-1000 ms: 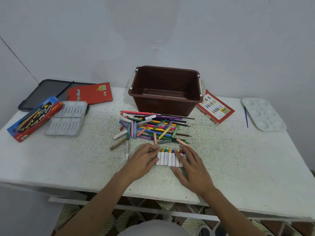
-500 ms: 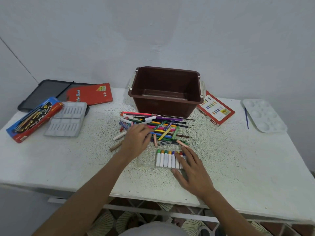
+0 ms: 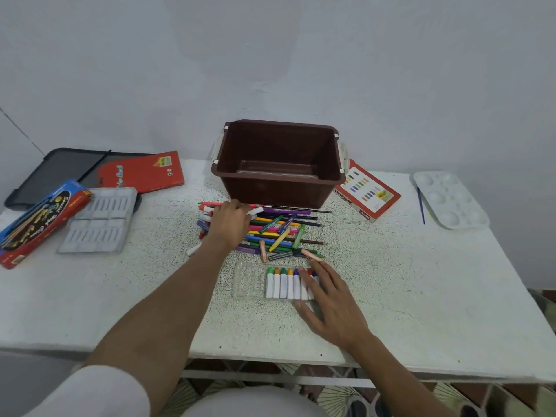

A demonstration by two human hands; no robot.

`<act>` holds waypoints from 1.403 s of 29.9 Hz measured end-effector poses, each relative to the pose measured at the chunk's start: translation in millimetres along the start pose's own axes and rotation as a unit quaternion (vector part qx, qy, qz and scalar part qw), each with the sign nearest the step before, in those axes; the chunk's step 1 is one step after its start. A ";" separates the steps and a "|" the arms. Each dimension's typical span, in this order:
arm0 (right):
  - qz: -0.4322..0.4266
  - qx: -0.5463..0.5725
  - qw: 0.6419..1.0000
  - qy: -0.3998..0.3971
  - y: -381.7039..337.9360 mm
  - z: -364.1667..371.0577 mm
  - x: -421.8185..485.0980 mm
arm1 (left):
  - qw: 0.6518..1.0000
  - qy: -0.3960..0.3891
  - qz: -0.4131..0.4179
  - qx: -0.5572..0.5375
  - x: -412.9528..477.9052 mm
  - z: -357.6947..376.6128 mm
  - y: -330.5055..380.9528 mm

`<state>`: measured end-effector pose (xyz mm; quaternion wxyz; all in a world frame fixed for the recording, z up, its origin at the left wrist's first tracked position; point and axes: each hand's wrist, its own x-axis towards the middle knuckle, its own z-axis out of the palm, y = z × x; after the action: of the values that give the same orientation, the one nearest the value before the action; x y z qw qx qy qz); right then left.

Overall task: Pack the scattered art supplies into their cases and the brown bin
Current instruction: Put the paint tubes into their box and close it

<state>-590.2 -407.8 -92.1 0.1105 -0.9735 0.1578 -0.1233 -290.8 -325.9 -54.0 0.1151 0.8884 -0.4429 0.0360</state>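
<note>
A pile of coloured pencils and markers (image 3: 281, 233) lies in front of the empty brown bin (image 3: 279, 191). My left hand (image 3: 230, 224) reaches into the far left of the pile, and its curled fingers close on a white marker (image 3: 255, 210) just below the bin. Nearer me, a clear plastic tray (image 3: 246, 281) holds a row of several white markers with coloured caps (image 3: 282, 285). My right hand (image 3: 328, 296) lies flat on the tray's right end, fingers straight over the last markers, which it partly hides.
At the left lie a blue and red pencil box (image 3: 39, 218), a grey moulded insert (image 3: 99, 221), a red notebook (image 3: 144, 173) and a black folder (image 3: 60, 173). An oil pastel box (image 3: 368, 191), a blue brush (image 3: 420, 206) and a white palette (image 3: 451, 200) lie right.
My left hand left the marker tray and moved away from me across the pile to the white marker by the bin. My right hand stayed on the tray.
</note>
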 end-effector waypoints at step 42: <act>-0.010 0.017 1.000 0.005 0.0 0.0 -2.5 | 0.925 -0.122 -0.062 -0.353 -118.7 -21.5 28.6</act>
<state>-592.6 -407.0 -92.6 0.1250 -0.9724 0.1461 -0.1319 -384.6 -245.0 -48.0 0.3685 0.8134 -0.3815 -0.2390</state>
